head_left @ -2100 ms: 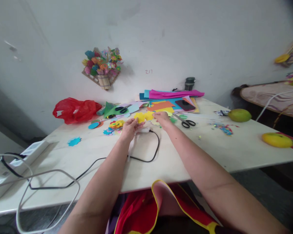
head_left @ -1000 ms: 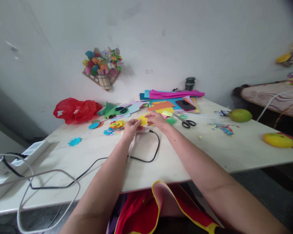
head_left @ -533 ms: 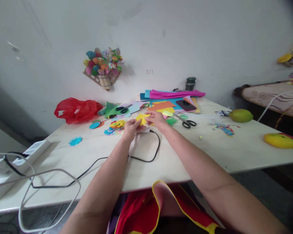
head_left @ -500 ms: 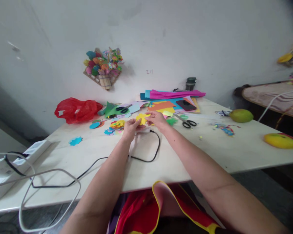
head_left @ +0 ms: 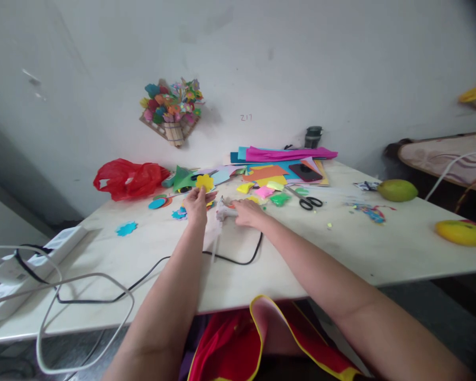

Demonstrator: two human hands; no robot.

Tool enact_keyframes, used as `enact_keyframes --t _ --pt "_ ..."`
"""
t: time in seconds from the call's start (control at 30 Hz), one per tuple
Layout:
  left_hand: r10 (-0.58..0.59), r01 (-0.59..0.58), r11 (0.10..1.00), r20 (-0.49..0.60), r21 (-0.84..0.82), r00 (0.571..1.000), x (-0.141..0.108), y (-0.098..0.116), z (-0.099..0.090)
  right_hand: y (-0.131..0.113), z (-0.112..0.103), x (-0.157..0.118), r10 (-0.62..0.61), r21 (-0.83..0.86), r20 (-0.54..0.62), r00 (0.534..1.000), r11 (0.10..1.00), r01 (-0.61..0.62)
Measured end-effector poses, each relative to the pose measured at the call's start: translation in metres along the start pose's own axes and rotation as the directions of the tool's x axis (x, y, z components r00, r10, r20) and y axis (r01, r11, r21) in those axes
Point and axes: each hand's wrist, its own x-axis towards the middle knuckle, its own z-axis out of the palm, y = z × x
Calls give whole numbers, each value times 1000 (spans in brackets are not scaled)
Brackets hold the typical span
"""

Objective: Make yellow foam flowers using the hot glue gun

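Observation:
In the head view my left hand (head_left: 197, 203) pinches a yellow flower cutout (head_left: 204, 183), held upright above the table. My right hand (head_left: 248, 212) has its fingers closed around a white glue gun (head_left: 224, 210) lying on the table; part of its body is hidden by the hand. A clear glue stick (head_left: 215, 247) seems to stick out toward me, and a black cord (head_left: 238, 262) curves from under my right wrist. Beside my left hand lie blue flower cutouts (head_left: 179, 213), partly covered.
Scissors (head_left: 310, 203) and small bags of coloured clay (head_left: 280, 199) lie right of my hands. Foam sheets (head_left: 267, 173) and a phone (head_left: 305, 172) are behind. A red plastic bag (head_left: 130, 179), a power strip (head_left: 65, 238) and white cables are left; two mangoes (head_left: 397, 190) are right.
My left hand has moved left and up with the yellow flower cutout. My right hand has let go of the cutout and come down onto the glue gun.

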Motion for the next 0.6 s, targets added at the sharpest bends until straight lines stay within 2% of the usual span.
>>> enact_keyframes --t 0.13,0.27,0.4,0.5,0.6 --pt "-71 71 997 64 8 995 -10 -6 8 -11 8 -2 -4 -87 -59 998 996 -1" --pt "-117 114 993 127 26 985 -14 -9 10 -13 9 -4 5 -126 -80 997 992 -15" --pt "-116 116 993 105 1 988 -12 -9 7 0 1 -3 60 -147 -122 991 986 -78" --pt "-130 132 991 83 -19 988 -11 -9 5 16 -8 -3 151 -128 -145 978 977 -170" --pt "-175 177 984 119 -3 977 -11 -11 5 32 -16 -2 279 -30 -224 934 956 -292"
